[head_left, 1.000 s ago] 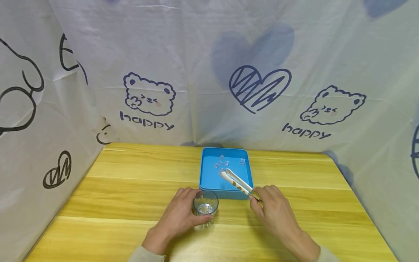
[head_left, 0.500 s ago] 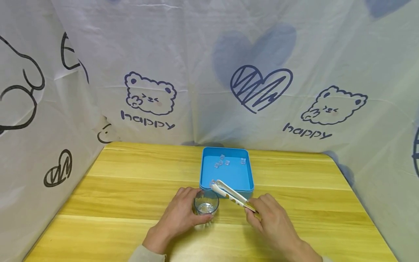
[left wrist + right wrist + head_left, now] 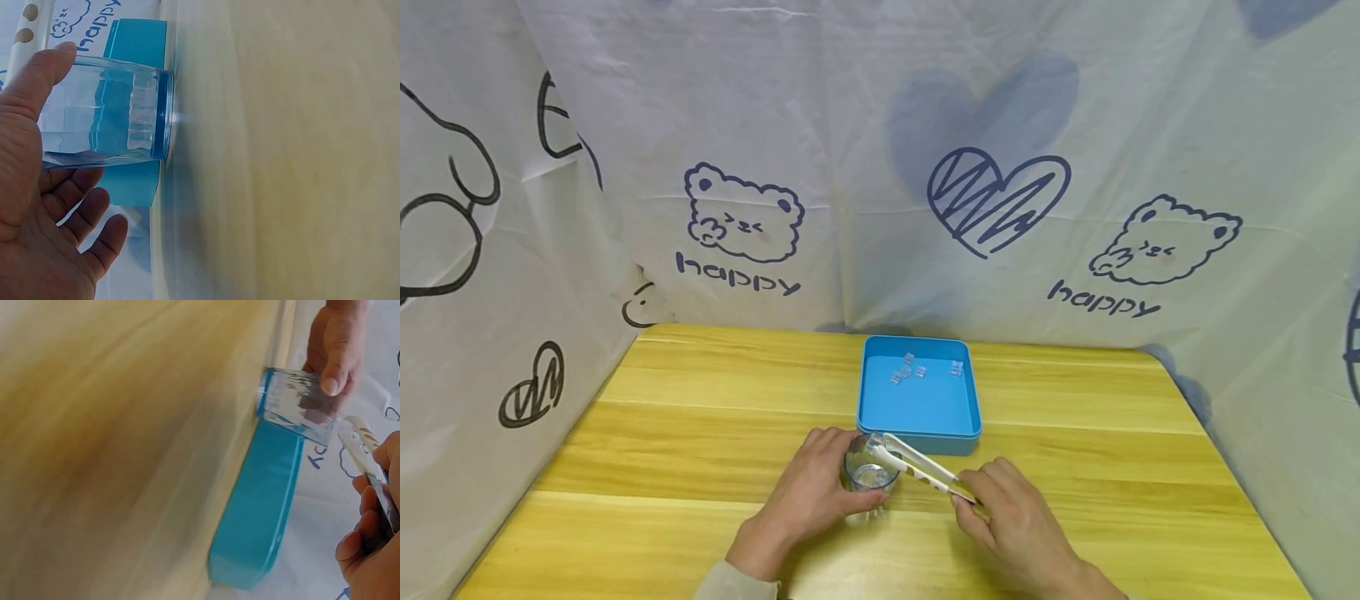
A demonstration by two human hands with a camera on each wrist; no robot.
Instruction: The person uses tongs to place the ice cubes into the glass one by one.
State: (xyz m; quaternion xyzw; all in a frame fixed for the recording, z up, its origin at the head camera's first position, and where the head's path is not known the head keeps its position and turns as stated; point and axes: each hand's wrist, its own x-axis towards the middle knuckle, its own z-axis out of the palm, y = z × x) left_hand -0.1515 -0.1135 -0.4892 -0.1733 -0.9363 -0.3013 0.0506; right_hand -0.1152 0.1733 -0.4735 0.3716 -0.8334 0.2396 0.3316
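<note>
My left hand (image 3: 811,492) holds a clear drinking glass (image 3: 871,477) upright on the table, thumb on the near side and fingers around the left. The left wrist view shows the glass (image 3: 106,115) with its base at the tabletop. In my right hand (image 3: 1011,523) are white tongs with brown spots (image 3: 919,473), gripped near their metal hinge end. Their tips lie over the mouth of the glass, with a small clear cube (image 3: 875,442) between them. From the right side, the tongs (image 3: 361,442) reach just past the glass rim.
A blue square box (image 3: 925,410) stands just behind the glass, with several clear cubes (image 3: 921,372) scattered in its far half. The wooden table (image 3: 700,450) meets a white printed cloth (image 3: 865,275) at its back edge.
My right hand has drawn the tongs and the clear cube out of the box, toward me and to the left, over the glass. My left hand and the glass have stayed put.
</note>
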